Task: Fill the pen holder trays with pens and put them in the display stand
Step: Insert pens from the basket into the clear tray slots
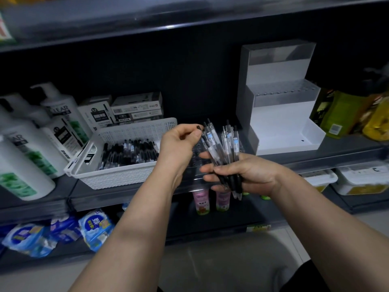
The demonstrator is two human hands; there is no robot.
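Firmly: right hand grips clear-barrelled pen bundle; left hand pinches black pen tip.

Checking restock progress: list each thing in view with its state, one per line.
Right hand, gripping a bunch of pens, clicker ends up.
Left hand, pinching the top of one pen in that bunch.
Basket, holding loose pens lying flat.
Clear tray, on the shelf behind the hands, partly hidden.
Display stand, upright, no pens showing in it.
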